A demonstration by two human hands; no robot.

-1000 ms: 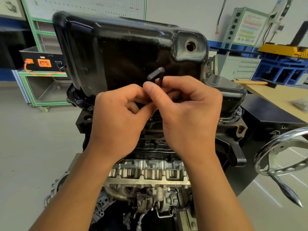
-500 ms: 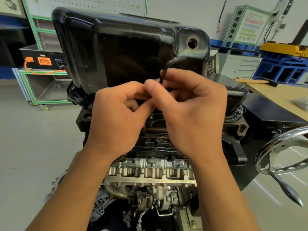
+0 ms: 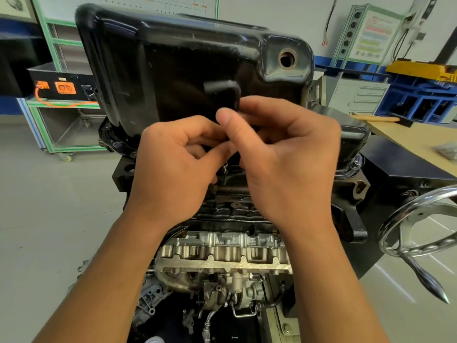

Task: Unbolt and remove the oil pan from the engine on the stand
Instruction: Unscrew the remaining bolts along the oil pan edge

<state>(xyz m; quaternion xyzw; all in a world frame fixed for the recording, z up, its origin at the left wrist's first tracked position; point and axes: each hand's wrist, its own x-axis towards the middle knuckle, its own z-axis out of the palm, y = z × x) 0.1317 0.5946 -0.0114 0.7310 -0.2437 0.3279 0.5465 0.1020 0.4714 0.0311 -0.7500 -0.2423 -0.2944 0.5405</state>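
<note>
The glossy black pressed-steel oil pan (image 3: 188, 70) sits on top of the inverted engine (image 3: 222, 256), which is mounted on the black stand (image 3: 395, 169); its flange meets the block and its open round drain hole (image 3: 287, 58) faces the camera. Both hands are bunched together at the near edge of the pan, just below its front wall. The right hand (image 3: 289, 164) pinches a small dark L-shaped hex key (image 3: 228, 89) between thumb and curled fingers, the bent short arm standing above the knuckles. The left hand (image 3: 173, 164) is curled too, fingertips meeting the right thumb; whether it grips the key's shaft or a bolt cannot be told, since the fingers cover the spot.

The step in hand appears to be backing out one of the flange bolts on the near side, so the pan is probably still fastened. The next move likely calls for short, repeated twists of the key with its tip kept seated, then catching the loosened bolt before it drops into the engine below. A chromed handwheel (image 3: 420, 219) stands at the right, well apart from the hands.
</note>
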